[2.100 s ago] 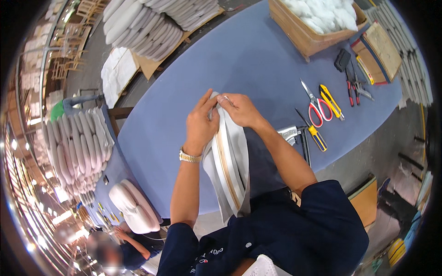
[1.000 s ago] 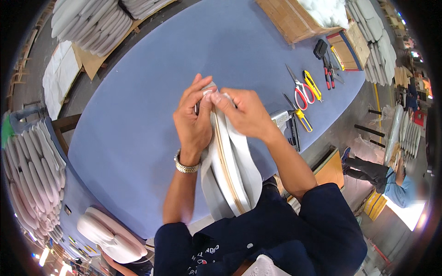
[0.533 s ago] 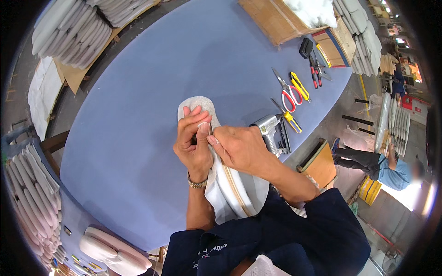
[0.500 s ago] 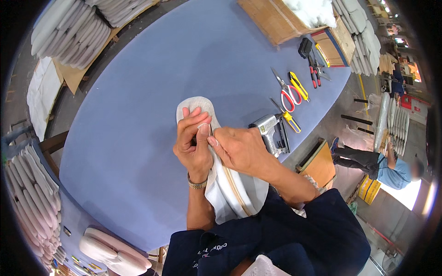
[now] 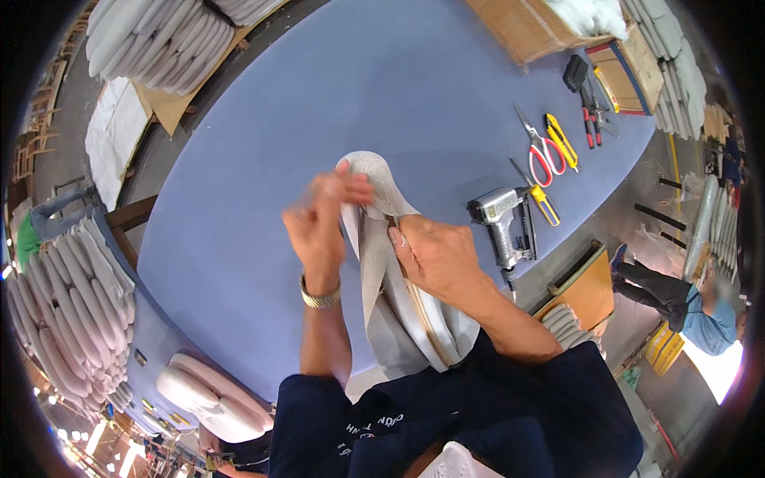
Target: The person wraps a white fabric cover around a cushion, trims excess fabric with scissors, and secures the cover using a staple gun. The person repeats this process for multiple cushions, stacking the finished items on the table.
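Note:
A light grey cushion (image 5: 368, 171), long and padded with a rounded far end, stands up between my arms, its near end against my dark shirt. A loose grey fabric flap (image 5: 373, 263) hangs along its left side, and a tan strip (image 5: 422, 319) runs down its edge. My right hand (image 5: 438, 251) is closed on the cushion's edge, thumb pressed near the tan strip, with a bit of white on the thumb. My left hand (image 5: 325, 211), smeared by motion, is at the cushion's far left side; whether its fingers hold the fabric is unclear.
On the blue table (image 5: 263, 143), to the right, lie a staple gun (image 5: 502, 219), a yellow screwdriver (image 5: 542, 203), red-handled scissors (image 5: 546, 155), a yellow utility knife (image 5: 562, 143) and red-handled pliers (image 5: 591, 123). Cardboard box (image 5: 518, 32) far right; stacked cushions (image 5: 72, 311) left. A person (image 5: 677, 299) stands right.
My left hand has come off the cushion's rounded end and swung left, now blurred. The flap has opened out on the left. My right hand keeps its grip; the whole view has shifted.

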`<state>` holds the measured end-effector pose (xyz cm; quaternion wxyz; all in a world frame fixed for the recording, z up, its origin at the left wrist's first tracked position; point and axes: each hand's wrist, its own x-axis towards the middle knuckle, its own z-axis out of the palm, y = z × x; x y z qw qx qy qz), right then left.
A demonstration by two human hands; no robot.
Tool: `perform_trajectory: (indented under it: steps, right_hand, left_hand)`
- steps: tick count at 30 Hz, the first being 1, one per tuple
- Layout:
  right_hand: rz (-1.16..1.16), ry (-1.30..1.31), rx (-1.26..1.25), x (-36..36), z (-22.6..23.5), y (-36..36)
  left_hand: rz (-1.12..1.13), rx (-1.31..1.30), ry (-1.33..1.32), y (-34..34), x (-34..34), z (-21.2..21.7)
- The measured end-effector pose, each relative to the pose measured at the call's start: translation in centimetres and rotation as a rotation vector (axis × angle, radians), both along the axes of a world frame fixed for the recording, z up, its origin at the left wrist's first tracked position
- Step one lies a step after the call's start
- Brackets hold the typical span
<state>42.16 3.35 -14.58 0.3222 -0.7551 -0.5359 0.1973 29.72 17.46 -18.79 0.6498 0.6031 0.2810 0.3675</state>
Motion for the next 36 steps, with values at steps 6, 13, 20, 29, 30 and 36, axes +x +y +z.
perform_trajectory:
  steps: [6, 13, 20, 29, 30, 36]
  right_hand:
    - [0.005, 0.099, 0.027, -0.3, 0.1, 0.0]
    - [0.131, 0.159, -0.026, 0.8, 2.2, 1.5]
    - [0.149, -0.006, -0.054, -2.0, 2.0, 2.2]
    - [0.233, 0.381, -0.075, -1.7, 3.1, 1.9]
    - [0.201, 0.502, -0.077, -0.3, 3.2, 0.3]
    - [-0.381, -0.121, -0.321, 7.4, -6.7, -13.1]
  left_hand:
    - [0.059, 0.120, 0.406, 0.5, 5.1, 3.5]
    - [0.002, 0.102, 0.269, -0.9, 3.2, -0.2]
    - [-0.015, 0.107, 0.177, -0.3, 1.1, -0.5]
    - [0.015, 0.020, 0.167, 1.0, -3.3, -1.1]
    - [0.026, 0.017, 0.161, 0.9, -3.5, -1.2]
    - [0.053, -0.020, 0.108, 0.4, -4.4, -1.2]
